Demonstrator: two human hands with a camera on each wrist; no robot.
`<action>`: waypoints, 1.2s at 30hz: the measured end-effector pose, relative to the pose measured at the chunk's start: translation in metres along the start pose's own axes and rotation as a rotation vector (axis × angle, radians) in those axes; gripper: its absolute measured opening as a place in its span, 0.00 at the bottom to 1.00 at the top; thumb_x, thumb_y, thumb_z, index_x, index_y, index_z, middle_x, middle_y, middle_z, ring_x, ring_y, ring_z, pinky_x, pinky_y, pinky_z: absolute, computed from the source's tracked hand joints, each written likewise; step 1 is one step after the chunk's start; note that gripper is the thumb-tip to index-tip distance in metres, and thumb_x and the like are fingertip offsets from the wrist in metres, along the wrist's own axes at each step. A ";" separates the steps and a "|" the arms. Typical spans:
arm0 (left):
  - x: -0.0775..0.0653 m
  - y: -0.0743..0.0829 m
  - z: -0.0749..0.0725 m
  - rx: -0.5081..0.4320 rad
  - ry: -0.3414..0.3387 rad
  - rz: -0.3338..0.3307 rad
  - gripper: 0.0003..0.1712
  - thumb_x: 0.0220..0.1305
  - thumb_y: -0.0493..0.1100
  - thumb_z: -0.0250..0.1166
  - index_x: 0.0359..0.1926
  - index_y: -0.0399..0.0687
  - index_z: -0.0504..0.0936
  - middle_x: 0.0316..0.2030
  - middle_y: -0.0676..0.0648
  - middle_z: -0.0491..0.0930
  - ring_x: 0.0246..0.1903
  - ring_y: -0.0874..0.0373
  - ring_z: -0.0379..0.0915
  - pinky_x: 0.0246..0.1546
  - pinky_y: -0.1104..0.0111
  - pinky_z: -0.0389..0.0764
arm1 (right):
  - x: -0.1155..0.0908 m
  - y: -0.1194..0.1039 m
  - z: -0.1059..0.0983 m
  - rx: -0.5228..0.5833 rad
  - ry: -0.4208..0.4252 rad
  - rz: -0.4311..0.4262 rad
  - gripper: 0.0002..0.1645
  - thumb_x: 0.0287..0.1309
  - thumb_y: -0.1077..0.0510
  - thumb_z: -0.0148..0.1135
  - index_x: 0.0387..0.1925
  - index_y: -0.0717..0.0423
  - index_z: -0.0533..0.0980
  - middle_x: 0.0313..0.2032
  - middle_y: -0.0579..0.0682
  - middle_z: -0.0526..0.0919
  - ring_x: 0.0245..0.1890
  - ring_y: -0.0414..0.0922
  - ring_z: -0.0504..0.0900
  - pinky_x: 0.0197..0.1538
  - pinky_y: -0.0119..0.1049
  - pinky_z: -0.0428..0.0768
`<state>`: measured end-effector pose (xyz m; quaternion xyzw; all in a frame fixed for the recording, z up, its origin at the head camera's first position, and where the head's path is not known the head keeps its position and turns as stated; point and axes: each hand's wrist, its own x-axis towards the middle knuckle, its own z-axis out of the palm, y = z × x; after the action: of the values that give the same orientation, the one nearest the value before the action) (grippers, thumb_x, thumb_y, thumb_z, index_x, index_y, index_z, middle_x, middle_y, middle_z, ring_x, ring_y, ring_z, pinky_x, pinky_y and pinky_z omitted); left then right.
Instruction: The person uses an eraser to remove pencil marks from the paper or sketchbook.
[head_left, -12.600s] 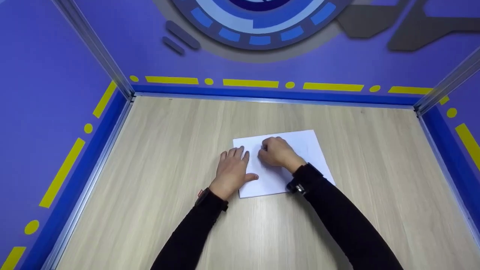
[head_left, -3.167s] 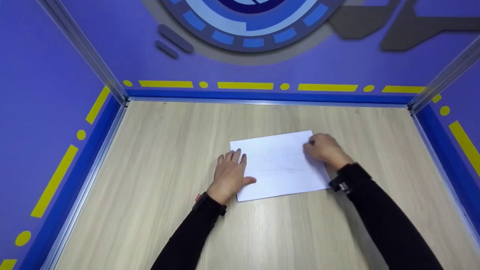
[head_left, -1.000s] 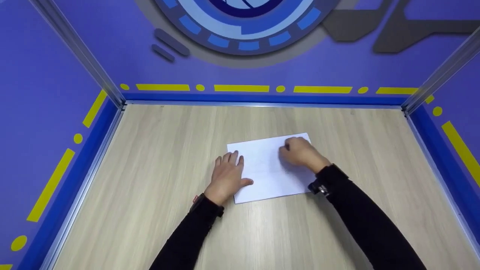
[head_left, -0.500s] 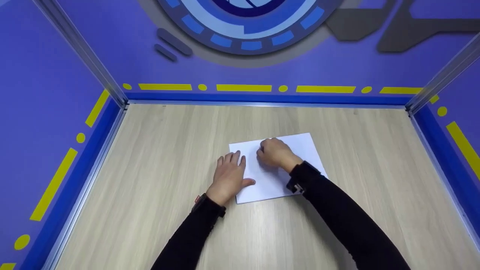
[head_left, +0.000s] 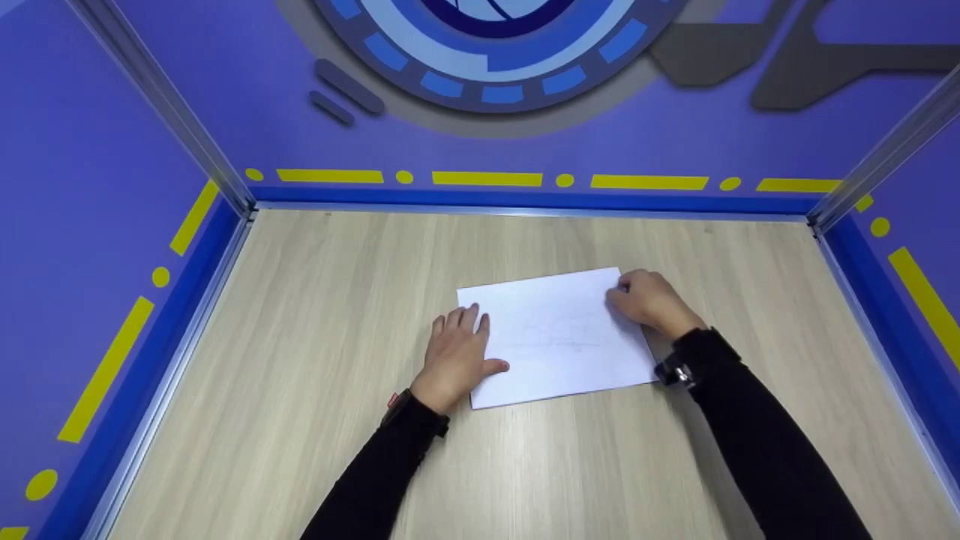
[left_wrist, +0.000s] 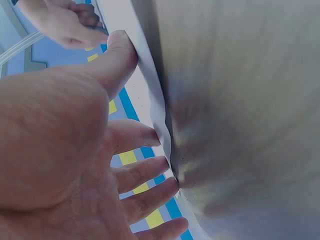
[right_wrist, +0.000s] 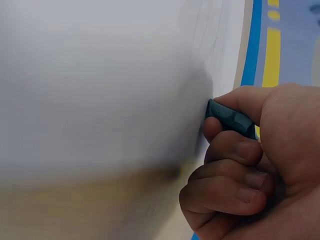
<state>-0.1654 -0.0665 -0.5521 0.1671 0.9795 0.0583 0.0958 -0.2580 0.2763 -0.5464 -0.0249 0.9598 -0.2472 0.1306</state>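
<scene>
A white sheet of paper point(head_left: 555, 367) lies slightly turned on the table, with faint grey pencil marks point(head_left: 574, 344) across its middle. My left hand point(head_left: 454, 358) rests on its left edge, fingers spread and thumb out over the sheet. In the left wrist view, the thumb and fingertips lie along the paper's edge. At the upper right edge of the sheet is my right hand point(head_left: 654, 301). It pinches a small dark teal eraser point(right_wrist: 231, 120) between thumb and index finger, the other fingers curled under. The eraser's tip is close over the paper in the right wrist view.
The light wood-grain table point(head_left: 337, 315) extends around the sheet. Blue panels with yellow dashes form a back wall point(head_left: 480, 154) and side walls, with metal rails point(head_left: 525, 213) along the table's borders.
My right hand has gone back and forth across the sheet, and in the last half second has swept from its left-middle to its right edge. The left hand and the paper stay in place.
</scene>
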 end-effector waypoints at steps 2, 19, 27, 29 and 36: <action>0.000 0.000 0.000 -0.002 -0.002 0.000 0.56 0.70 0.74 0.68 0.83 0.41 0.68 0.84 0.37 0.63 0.82 0.39 0.59 0.81 0.46 0.64 | -0.002 0.003 -0.003 -0.023 -0.006 0.025 0.18 0.72 0.51 0.56 0.34 0.63 0.78 0.34 0.59 0.77 0.38 0.56 0.77 0.41 0.46 0.72; 0.000 -0.001 -0.005 -0.007 -0.011 -0.002 0.57 0.70 0.73 0.68 0.84 0.39 0.67 0.84 0.36 0.62 0.83 0.38 0.58 0.81 0.45 0.63 | -0.005 -0.059 0.018 -0.086 -0.049 -0.047 0.19 0.79 0.49 0.53 0.30 0.56 0.73 0.37 0.59 0.80 0.40 0.56 0.79 0.49 0.53 0.79; -0.001 -0.002 -0.003 0.002 0.021 0.014 0.56 0.69 0.73 0.69 0.82 0.40 0.70 0.83 0.36 0.65 0.81 0.38 0.61 0.79 0.44 0.66 | 0.000 -0.123 0.061 -0.148 -0.050 -0.184 0.22 0.78 0.49 0.57 0.26 0.54 0.75 0.34 0.59 0.86 0.43 0.59 0.86 0.54 0.59 0.85; -0.002 -0.002 -0.001 0.007 0.033 0.019 0.56 0.69 0.73 0.69 0.82 0.40 0.71 0.82 0.36 0.66 0.80 0.38 0.62 0.78 0.44 0.67 | 0.002 -0.135 0.071 -0.172 -0.060 -0.212 0.22 0.79 0.49 0.57 0.27 0.55 0.77 0.35 0.60 0.87 0.45 0.60 0.87 0.55 0.59 0.85; -0.001 0.001 0.000 0.026 0.051 0.026 0.54 0.69 0.72 0.70 0.80 0.39 0.73 0.81 0.36 0.68 0.79 0.39 0.64 0.76 0.43 0.69 | 0.021 -0.127 0.085 -0.131 -0.051 -0.227 0.20 0.75 0.50 0.58 0.34 0.60 0.84 0.40 0.59 0.89 0.49 0.58 0.87 0.57 0.56 0.85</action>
<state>-0.1639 -0.0657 -0.5514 0.1793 0.9801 0.0510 0.0679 -0.2582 0.1223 -0.5621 -0.1480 0.9613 -0.1965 0.1241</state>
